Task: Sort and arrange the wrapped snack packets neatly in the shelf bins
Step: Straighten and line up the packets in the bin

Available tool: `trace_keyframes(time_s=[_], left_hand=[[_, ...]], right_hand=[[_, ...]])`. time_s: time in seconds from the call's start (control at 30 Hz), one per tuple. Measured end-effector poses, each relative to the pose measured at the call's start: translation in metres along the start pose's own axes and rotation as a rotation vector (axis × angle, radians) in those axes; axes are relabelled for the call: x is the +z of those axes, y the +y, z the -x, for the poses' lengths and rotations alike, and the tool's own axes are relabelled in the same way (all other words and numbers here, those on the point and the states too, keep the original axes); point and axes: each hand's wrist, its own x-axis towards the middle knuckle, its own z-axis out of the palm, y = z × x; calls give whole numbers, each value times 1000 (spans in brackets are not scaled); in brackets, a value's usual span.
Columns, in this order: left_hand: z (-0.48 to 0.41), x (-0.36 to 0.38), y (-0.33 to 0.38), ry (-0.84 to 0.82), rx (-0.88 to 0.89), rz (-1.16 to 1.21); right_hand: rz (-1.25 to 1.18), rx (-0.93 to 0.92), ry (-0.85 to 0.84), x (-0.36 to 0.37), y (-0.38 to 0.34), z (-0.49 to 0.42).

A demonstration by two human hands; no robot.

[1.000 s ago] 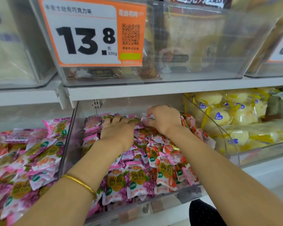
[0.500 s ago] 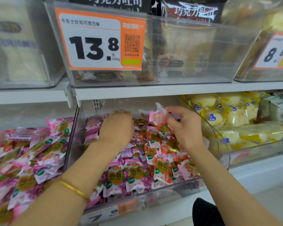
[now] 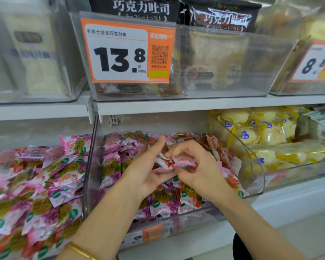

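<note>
Bunch of pink packets [image 3: 183, 163] pinched by right hand [image 3: 203, 171], cradled by left hand [image 3: 146, 169], fingers curled under; held above middle bin [image 3: 186, 220].

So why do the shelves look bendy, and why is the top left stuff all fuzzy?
Head view: the wide-angle lens slants the white shelf edge and leans the bins outward. The pale bags in the upper-left bin look soft and hazy behind glare-washed plastic, while the orange price tag reads sharp. The light is even, with hardly any shadows.
</note>
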Motion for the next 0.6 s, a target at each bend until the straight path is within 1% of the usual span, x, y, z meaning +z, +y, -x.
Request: trace_keyframes(time_s=[0.03, 0.1, 0.17, 0.2, 0.3, 0.37, 0.5, 0.57, 0.6], left_hand=[[-1, -1, -1, 39, 23, -8], [-2, 1, -2, 85, 75, -23], [-1, 2, -3, 93, 93, -43], [-1, 2, -4, 85, 97, -37], [0, 3, -3, 72, 145, -51], [3, 3, -2, 49, 185, -88], [13, 3, 0, 40, 226, -126], [17, -1, 2, 41, 238, -123], [20, -3, 4, 38, 246, -124]], right_hand=[[-68, 23, -22, 2, -1, 0], [-148, 15, 6, 3, -1, -2], [-172, 6, 61, 1, 3, -5], [-143, -2, 90, -2, 5, -7], [35, -51, 181, -12, 13, -10], [137, -36, 197, -19, 19, -9], [383, 48, 94, -26, 26, -6], [590, 69, 52, -28, 27, -5], [701, 100, -2, -27, 25, -5]])
